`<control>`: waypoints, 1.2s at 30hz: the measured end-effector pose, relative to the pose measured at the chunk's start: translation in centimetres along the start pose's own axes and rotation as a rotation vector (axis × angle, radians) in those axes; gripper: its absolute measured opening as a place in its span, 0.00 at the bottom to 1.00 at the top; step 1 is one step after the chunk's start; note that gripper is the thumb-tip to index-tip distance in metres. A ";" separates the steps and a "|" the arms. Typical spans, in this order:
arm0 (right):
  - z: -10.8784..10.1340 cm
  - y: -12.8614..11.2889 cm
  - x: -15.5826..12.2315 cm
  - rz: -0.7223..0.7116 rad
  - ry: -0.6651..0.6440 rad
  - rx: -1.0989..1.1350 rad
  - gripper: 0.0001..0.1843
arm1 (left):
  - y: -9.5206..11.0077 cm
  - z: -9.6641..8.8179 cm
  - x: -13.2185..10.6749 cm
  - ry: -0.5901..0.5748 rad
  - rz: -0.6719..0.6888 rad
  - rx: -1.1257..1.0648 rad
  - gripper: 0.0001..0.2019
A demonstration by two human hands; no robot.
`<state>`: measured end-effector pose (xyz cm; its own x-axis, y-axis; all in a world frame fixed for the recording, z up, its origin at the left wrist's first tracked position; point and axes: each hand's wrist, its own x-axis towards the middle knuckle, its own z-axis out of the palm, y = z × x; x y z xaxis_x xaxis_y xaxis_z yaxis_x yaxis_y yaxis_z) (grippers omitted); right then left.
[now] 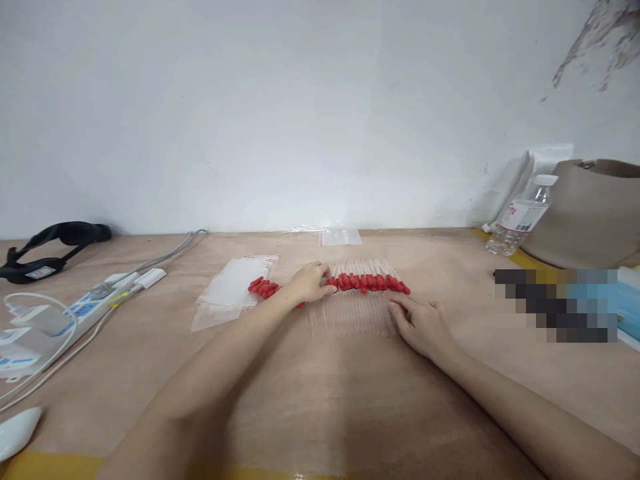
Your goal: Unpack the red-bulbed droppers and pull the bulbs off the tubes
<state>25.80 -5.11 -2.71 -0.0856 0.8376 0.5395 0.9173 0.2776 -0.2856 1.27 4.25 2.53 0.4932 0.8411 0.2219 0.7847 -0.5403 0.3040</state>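
Note:
A row of thin clear tubes with red bulb-like ends, resembling droppers [367,283], lies across the middle of the table. Some tubes point toward the wall and others toward me. At the row's left end, my left hand [309,283] has its thumb and fingers closed around a red end. My right hand [420,323] rests by the right side of the clear tubes, fingertips close to them and fingers loosely apart. Left of my left forearm, a smaller group of red ends [263,287] lies beside and partly over clear plastic bags [227,287].
A power strip [95,307] with plugs and cables runs along the left, near a black strap-like object [60,250] and a white mouse-like object [19,432]. Another plastic bag [341,237] lies by the wall. A bottle [523,217] and beige container [587,217] stand right.

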 end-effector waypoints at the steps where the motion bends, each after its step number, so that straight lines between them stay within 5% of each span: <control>1: 0.0 0.0 0.0 0.004 -0.005 0.008 0.15 | 0.0 0.2 0.2 -0.011 -0.009 -0.010 0.11; 6: 0.0 0.0 0.2 0.072 -0.051 0.024 0.15 | -0.1 0.7 0.4 -0.004 -0.096 -0.089 0.07; 13: 0.5 0.7 0.3 0.074 0.004 0.179 0.15 | 0.3 -0.2 -1.7 0.263 -0.294 -0.187 0.08; 18: 0.1 0.1 0.4 -0.106 0.259 0.232 0.22 | 1.1 -1.0 -7.1 0.422 -0.034 -0.168 0.05; 23: -1.2 -2.6 -0.1 -0.471 0.122 0.161 0.23 | 1.9 1.3 -11.0 0.373 0.246 -0.111 0.03; 29: -0.4 -4.8 -0.6 -0.555 0.036 0.105 0.11 | 2.7 2.8 -10.8 0.403 0.316 -0.133 0.03; 36: 0.3 -5.6 -0.8 -0.521 -0.004 0.123 0.10 | 3.2 2.7 -10.3 0.344 0.324 -0.074 0.07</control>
<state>20.61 -7.22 -1.77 -0.5190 0.5761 0.6314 0.7005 0.7100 -0.0720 -0.28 -6.07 -1.28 0.5450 0.5791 0.6063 0.5760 -0.7841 0.2312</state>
